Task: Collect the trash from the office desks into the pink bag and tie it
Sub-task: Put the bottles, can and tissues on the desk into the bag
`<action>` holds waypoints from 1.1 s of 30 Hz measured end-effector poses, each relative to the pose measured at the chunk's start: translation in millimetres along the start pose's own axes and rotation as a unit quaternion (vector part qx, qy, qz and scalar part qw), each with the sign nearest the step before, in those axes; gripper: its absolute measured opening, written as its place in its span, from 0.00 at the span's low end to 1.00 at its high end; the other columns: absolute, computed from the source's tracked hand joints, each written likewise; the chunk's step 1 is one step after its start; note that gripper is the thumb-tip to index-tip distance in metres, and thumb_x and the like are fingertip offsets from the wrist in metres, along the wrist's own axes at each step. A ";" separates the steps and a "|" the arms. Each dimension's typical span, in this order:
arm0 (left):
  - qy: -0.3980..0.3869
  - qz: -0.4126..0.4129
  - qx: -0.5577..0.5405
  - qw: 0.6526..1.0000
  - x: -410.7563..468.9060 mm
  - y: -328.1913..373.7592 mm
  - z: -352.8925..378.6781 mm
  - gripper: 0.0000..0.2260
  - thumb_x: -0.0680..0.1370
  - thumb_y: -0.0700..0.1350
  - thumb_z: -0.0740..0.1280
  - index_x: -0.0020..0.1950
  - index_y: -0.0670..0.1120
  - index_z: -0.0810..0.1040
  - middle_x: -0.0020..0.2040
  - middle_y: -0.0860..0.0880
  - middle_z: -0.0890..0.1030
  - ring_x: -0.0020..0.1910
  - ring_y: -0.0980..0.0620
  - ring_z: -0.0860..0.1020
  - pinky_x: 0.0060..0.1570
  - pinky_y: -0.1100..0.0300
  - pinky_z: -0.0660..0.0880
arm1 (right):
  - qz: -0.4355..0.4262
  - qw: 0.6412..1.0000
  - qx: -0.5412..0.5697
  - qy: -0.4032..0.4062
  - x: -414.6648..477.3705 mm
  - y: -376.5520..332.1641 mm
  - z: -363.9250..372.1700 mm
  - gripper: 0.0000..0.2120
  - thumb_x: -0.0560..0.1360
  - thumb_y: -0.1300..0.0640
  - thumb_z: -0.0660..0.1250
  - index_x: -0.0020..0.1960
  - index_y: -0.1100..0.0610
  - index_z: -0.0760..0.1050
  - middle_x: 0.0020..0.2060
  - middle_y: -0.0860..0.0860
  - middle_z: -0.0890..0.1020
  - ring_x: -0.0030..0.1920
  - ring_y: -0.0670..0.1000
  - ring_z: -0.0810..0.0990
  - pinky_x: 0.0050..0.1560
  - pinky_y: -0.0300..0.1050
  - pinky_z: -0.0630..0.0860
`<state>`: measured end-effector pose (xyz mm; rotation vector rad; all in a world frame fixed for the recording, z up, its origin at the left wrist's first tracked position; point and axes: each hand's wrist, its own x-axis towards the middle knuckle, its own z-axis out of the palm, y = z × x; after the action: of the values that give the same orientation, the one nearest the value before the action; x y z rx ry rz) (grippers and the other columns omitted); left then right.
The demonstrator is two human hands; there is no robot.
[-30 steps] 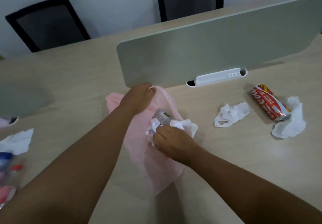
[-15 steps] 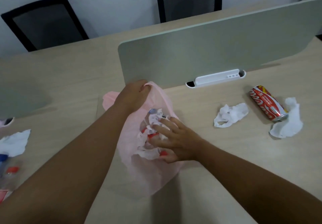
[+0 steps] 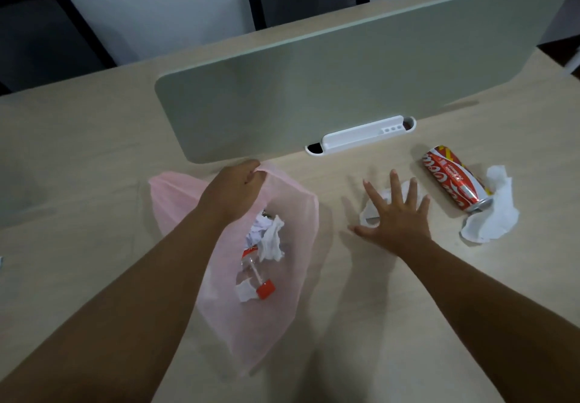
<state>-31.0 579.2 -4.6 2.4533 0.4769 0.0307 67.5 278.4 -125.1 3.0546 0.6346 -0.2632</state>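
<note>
The pink bag [image 3: 282, 324] lies on the desk [image 3: 94, 139] before the divider panel's [image 3: 345, 82] left end. The left hand [image 3: 233, 187] grips its rim; tissues and a red-capped bottle [image 3: 255, 277] lie inside. The right hand [image 3: 397, 214], fingers spread and holding nothing, is over a crumpled tissue [image 3: 385, 195] beside a cola can [image 3: 452, 178].

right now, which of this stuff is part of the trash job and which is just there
Job: pink bag, held by left hand; crumpled tissue under right hand; red can; tissue beside can; bagged trash.
Just there: divider panel; white tray; chairs.
</note>
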 end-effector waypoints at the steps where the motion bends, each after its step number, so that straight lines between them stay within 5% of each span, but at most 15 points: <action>1: -0.002 -0.001 -0.001 1.000 0.2 -1.2 2.4 0.14 0.79 0.52 0.58 0.55 0.48 0.79 0.51 0.48 0.83 0.50 0.47 0.78 0.54 0.54 0.74 | 0.037 0.999 0.023 -0.026 0.0 1.3 3.9 0.45 0.67 0.22 0.55 0.76 0.36 0.39 0.79 0.55 0.42 0.76 0.68 0.43 0.69 0.70 0.52; 4: -0.010 -0.001 0.007 1.000 2.2 -4.6 5.9 0.13 0.81 0.50 0.57 0.52 0.46 0.78 0.49 0.46 0.82 0.50 0.45 0.78 0.55 0.50 0.75 | 0.096 0.994 0.051 -0.028 -7.5 3.3 9.1 0.28 0.78 0.38 0.59 0.75 0.46 0.60 0.73 0.59 0.61 0.69 0.68 0.61 0.65 0.64 0.64; 6: -0.015 -0.007 0.014 1.000 3.4 -7.5 5.3 0.13 0.82 0.49 0.56 0.51 0.46 0.78 0.48 0.46 0.82 0.49 0.44 0.78 0.55 0.48 0.75 | 0.071 0.997 0.035 0.026 -17.1 1.3 9.4 0.18 0.80 0.55 0.62 0.67 0.59 0.70 0.60 0.64 0.73 0.56 0.65 0.73 0.54 0.59 0.74; 9: -0.017 -0.011 0.029 0.999 2.3 -12.1 2.2 0.12 0.82 0.48 0.55 0.51 0.46 0.78 0.48 0.45 0.82 0.49 0.43 0.78 0.55 0.47 0.74 | 0.004 0.995 0.054 0.078 -29.1 -12.1 6.7 0.08 0.75 0.68 0.65 0.54 0.70 0.75 0.42 0.65 0.77 0.41 0.65 0.77 0.40 0.57 0.77; 13: -0.012 -0.017 0.045 0.999 -1.5 -15.9 -6.3 0.14 0.83 0.48 0.55 0.51 0.43 0.77 0.49 0.43 0.82 0.50 0.42 0.78 0.54 0.46 0.74 | -0.172 0.951 0.197 0.163 -36.5 -54.7 -18.0 0.10 0.79 0.64 0.56 0.43 0.66 0.74 0.37 0.63 0.75 0.38 0.63 0.76 0.41 0.55 0.70; 18: 0.005 -0.013 0.062 0.998 -4.7 -13.2 -24.7 0.14 0.83 0.49 0.55 0.54 0.45 0.78 0.53 0.43 0.82 0.53 0.42 0.78 0.56 0.48 0.73 | -0.406 0.874 0.188 0.191 -50.9 -138.2 -40.9 0.02 0.75 0.63 0.62 0.44 0.60 0.73 0.39 0.60 0.77 0.39 0.59 0.73 0.41 0.54 0.71; 22: 0.034 -0.003 0.055 0.998 -13.0 -9.2 -42.4 0.14 0.83 0.47 0.55 0.54 0.43 0.79 0.53 0.42 0.82 0.52 0.42 0.78 0.54 0.48 0.74 | -0.420 0.892 0.105 0.131 -52.4 -188.3 -44.3 0.18 0.74 0.50 0.64 0.61 0.58 0.74 0.56 0.62 0.78 0.56 0.64 0.76 0.58 0.56 0.73; 25: 0.047 0.001 0.066 0.997 -19.3 -5.4 -53.2 0.14 0.83 0.48 0.55 0.53 0.43 0.78 0.51 0.42 0.82 0.51 0.42 0.78 0.53 0.48 0.74 | -0.424 0.895 0.083 0.108 -52.3 -189.4 -45.1 0.35 0.72 0.29 0.59 0.74 0.44 0.63 0.75 0.61 0.63 0.74 0.65 0.59 0.72 0.62 0.55; 29: 0.033 0.012 0.076 0.996 -19.7 3.5 -51.1 0.13 0.82 0.48 0.55 0.48 0.45 0.77 0.48 0.42 0.81 0.49 0.41 0.77 0.51 0.47 0.74 | -0.417 0.893 0.059 0.161 -47.3 -140.2 -44.0 0.40 0.70 0.25 0.55 0.77 0.42 0.57 0.77 0.59 0.58 0.77 0.64 0.53 0.74 0.64 0.52; 33: 0.026 0.031 0.042 0.998 -10.9 21.1 -25.9 0.12 0.81 0.47 0.55 0.52 0.45 0.78 0.52 0.42 0.82 0.51 0.41 0.77 0.54 0.47 0.73 | -0.291 0.939 0.032 0.181 -41.6 -68.1 -39.2 0.42 0.67 0.28 0.61 0.77 0.42 0.59 0.77 0.59 0.59 0.76 0.66 0.55 0.72 0.68 0.55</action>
<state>-37.7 575.0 29.6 2.5537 0.4333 0.1023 9.2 326.2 -77.9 2.9041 1.5744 0.2979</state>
